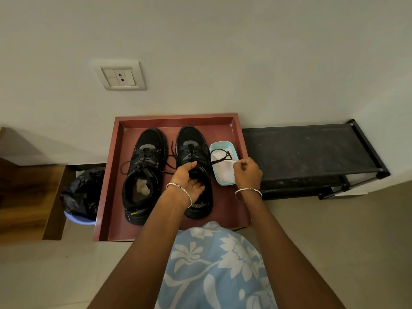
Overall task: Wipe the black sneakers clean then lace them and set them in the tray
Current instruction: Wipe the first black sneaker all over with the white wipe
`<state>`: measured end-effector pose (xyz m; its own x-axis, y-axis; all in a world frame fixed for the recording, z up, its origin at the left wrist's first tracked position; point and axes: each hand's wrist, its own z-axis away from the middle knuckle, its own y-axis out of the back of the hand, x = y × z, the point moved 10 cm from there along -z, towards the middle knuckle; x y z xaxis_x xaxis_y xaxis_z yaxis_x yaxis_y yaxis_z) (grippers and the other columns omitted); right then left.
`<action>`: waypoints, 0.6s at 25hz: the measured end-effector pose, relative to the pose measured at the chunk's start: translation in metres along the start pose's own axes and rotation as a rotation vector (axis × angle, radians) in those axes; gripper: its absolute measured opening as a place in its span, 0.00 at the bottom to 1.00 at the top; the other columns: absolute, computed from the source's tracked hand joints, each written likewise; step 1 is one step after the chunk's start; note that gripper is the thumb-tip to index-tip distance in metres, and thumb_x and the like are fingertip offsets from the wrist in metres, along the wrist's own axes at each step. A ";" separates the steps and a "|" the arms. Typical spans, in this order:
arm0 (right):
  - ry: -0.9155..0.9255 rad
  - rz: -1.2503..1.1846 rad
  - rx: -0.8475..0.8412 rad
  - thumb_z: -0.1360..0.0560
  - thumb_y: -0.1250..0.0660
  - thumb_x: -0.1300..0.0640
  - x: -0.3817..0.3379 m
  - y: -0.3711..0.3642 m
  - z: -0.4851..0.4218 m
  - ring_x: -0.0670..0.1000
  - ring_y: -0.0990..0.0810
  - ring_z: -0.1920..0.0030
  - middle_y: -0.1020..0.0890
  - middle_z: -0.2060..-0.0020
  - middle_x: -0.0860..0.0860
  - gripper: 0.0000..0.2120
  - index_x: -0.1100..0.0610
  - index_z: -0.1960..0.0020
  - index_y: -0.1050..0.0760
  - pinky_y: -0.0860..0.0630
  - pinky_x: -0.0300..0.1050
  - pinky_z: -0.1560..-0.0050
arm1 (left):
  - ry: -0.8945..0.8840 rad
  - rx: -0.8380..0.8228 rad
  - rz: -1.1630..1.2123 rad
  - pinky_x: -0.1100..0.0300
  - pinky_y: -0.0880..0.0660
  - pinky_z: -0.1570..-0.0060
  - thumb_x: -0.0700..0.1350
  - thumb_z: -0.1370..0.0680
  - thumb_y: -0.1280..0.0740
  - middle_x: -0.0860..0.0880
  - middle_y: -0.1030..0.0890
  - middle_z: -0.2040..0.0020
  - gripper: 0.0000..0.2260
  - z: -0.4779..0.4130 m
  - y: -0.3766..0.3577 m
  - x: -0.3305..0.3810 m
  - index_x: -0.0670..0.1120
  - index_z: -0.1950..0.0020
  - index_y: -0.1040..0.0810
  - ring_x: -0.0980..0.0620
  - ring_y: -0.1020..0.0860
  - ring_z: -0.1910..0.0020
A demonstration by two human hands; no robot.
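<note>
Red tray: left hand spread inside right sneaker; right hand pinching lace.

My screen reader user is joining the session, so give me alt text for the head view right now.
Two black sneakers sit side by side in a red tray on the floor; the left hand steadies the right sneaker at its opening while the right hand pulls its lace across a light blue dish holding a white cloth. The left sneaker has loose laces.
</note>
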<state>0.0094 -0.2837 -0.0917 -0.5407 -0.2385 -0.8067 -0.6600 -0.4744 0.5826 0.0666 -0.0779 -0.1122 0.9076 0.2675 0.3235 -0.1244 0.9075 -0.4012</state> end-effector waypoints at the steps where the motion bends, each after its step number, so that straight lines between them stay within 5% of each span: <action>1: -0.044 -0.069 0.022 0.23 0.35 0.61 0.005 0.005 -0.001 0.52 0.20 0.58 0.20 0.60 0.52 0.04 0.60 0.54 0.22 0.25 0.37 0.62 | -0.003 0.001 0.016 0.52 0.30 0.34 0.47 0.22 0.33 0.39 0.25 0.33 0.23 -0.004 -0.002 -0.002 0.38 0.29 0.30 0.43 0.26 0.34; 5: -0.336 -0.578 0.025 0.22 0.33 0.62 0.035 0.010 0.000 0.56 0.18 0.49 0.18 0.52 0.54 0.03 0.57 0.51 0.22 0.18 0.44 0.57 | -0.076 0.031 0.114 0.54 0.25 0.49 0.49 0.22 0.30 0.44 0.19 0.50 0.10 -0.014 -0.014 -0.004 0.42 0.48 0.20 0.48 0.21 0.54; 9: -0.479 -1.035 -0.056 0.21 0.35 0.64 0.027 0.021 0.014 0.53 0.16 0.51 0.16 0.50 0.57 0.06 0.59 0.50 0.19 0.17 0.46 0.52 | -0.147 0.042 0.151 0.53 0.25 0.41 0.53 0.24 0.29 0.44 0.18 0.53 0.12 -0.021 -0.023 0.002 0.44 0.55 0.20 0.47 0.20 0.52; 12: -0.557 -1.262 -0.189 0.20 0.36 0.62 0.024 0.033 0.031 0.55 0.16 0.46 0.16 0.46 0.59 0.09 0.60 0.49 0.16 0.18 0.49 0.46 | -0.158 0.031 0.170 0.54 0.23 0.42 0.52 0.23 0.31 0.43 0.16 0.48 0.12 -0.023 -0.019 0.004 0.42 0.52 0.18 0.48 0.19 0.53; 15: -0.592 -1.384 -0.283 0.26 0.32 0.58 0.018 0.050 0.052 0.56 0.16 0.43 0.17 0.41 0.59 0.13 0.60 0.42 0.19 0.16 0.50 0.49 | -0.182 -0.066 0.198 0.51 0.27 0.32 0.50 0.21 0.34 0.41 0.20 0.36 0.18 -0.007 -0.014 0.009 0.41 0.37 0.20 0.44 0.20 0.42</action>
<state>-0.0600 -0.2675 -0.0718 0.2265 0.8420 -0.4896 -0.7246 -0.1902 -0.6624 0.0795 -0.0903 -0.1092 0.7806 0.4965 0.3798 -0.2603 0.8106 -0.5246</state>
